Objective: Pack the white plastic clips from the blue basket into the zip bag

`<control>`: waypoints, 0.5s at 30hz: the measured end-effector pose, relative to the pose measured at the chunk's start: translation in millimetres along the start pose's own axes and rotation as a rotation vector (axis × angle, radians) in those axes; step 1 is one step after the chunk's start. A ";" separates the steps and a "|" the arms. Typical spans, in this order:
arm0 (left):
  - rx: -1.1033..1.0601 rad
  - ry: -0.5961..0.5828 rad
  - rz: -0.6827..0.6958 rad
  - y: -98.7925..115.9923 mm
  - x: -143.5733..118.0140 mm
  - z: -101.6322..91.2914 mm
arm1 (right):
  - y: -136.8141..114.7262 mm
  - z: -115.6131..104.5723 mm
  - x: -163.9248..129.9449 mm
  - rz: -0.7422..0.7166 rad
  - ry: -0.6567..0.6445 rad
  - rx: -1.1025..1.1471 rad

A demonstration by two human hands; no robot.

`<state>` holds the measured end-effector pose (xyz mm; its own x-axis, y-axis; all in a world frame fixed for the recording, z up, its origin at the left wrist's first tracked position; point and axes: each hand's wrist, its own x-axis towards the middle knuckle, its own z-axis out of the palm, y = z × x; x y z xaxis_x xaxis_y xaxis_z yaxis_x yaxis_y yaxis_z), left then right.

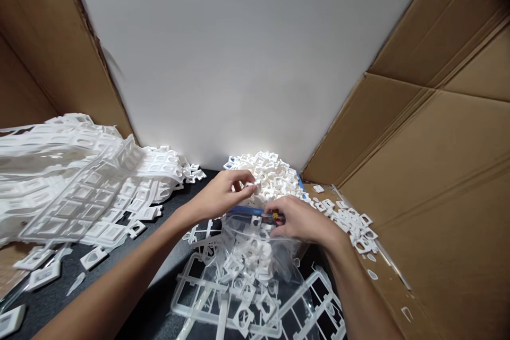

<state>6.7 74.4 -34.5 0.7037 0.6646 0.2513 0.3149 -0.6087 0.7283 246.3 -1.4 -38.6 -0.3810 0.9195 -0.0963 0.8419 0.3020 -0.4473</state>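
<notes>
your left hand (pixel 223 194) pinches a small white plastic piece (pixel 255 187) at 12 o'clock; right hand (pixel 300 220) fingers close on a yellow-red tool (pixel 274 217). the heap of loose pieces (pixel 266 170) is large, but the stacked frames (pixel 79 180) at 9 o'clock look untouched.

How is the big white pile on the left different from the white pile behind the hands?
The left stack is long sheets with square pieces joined in grid frames; the heap behind the hands is small loose pieces. The stack sprawls wide and flat; the heap mounds up compactly. The left hand touches the heap, not the stack. Both are white plastic.
</notes>
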 end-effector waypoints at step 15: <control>0.074 -0.035 0.010 -3.9 -3.2 -14.0 | -10.1 -25.2 -16.7 -0.067 -0.030 0.429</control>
<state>-5.7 80.7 -29.1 0.7285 0.6435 0.2348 0.3532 -0.6466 0.6762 253.8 -13.5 -10.1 -0.4457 0.8918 -0.0774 0.5825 0.2232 -0.7816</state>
